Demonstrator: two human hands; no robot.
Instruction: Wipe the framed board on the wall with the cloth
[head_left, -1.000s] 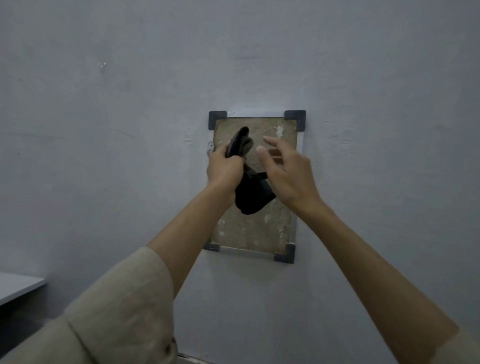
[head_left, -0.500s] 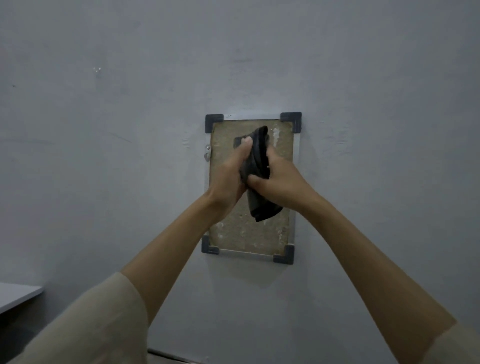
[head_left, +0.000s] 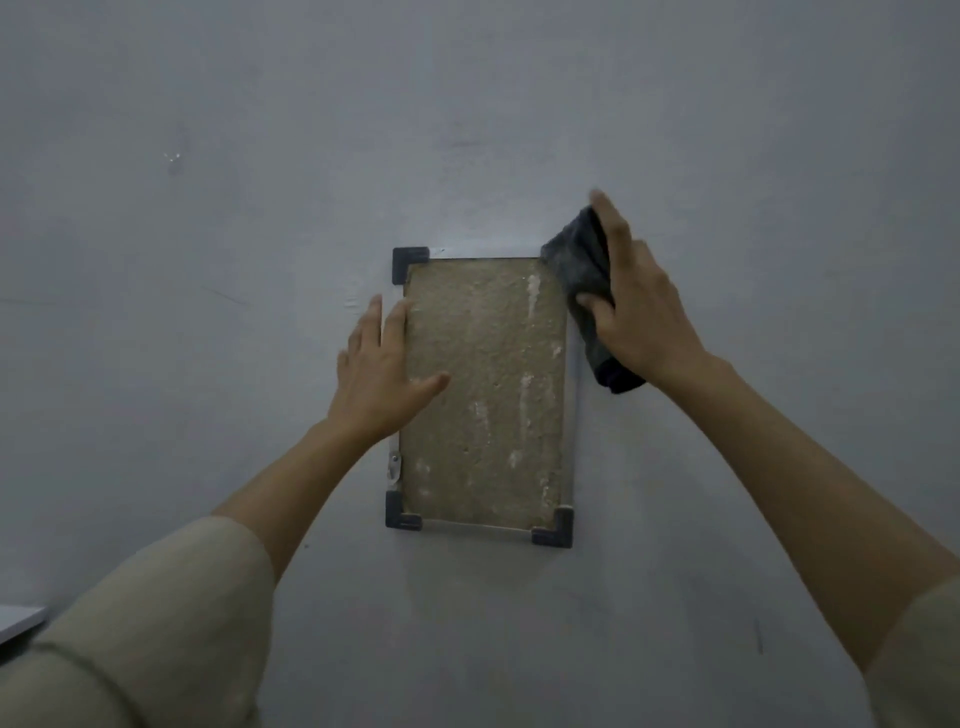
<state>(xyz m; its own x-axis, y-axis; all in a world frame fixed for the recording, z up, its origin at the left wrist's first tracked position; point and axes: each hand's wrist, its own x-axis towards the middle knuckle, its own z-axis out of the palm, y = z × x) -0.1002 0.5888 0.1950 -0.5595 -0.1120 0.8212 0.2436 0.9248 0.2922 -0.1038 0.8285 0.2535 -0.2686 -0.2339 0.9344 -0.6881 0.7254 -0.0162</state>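
Note:
A framed board (head_left: 483, 395) hangs on the grey wall: a rough tan panel with pale streaks, a thin metal frame and dark plastic corner caps. My right hand (head_left: 639, 312) presses a dark cloth (head_left: 582, 270) flat over the board's top right corner and right edge; the cloth's lower end hangs below my palm. That corner cap is hidden under the cloth. My left hand (head_left: 382, 371) lies flat with fingers apart on the board's left edge, holding nothing.
Plain grey wall (head_left: 208, 260) surrounds the board on all sides. A small metal bracket (head_left: 394, 466) sits on the frame's left side. A white ledge corner (head_left: 18, 621) shows at the lower left edge of view.
Both hands held the cloth bunched in front of the board. Now they have parted: the right took the cloth up to the top right corner, the left went flat onto the left edge.

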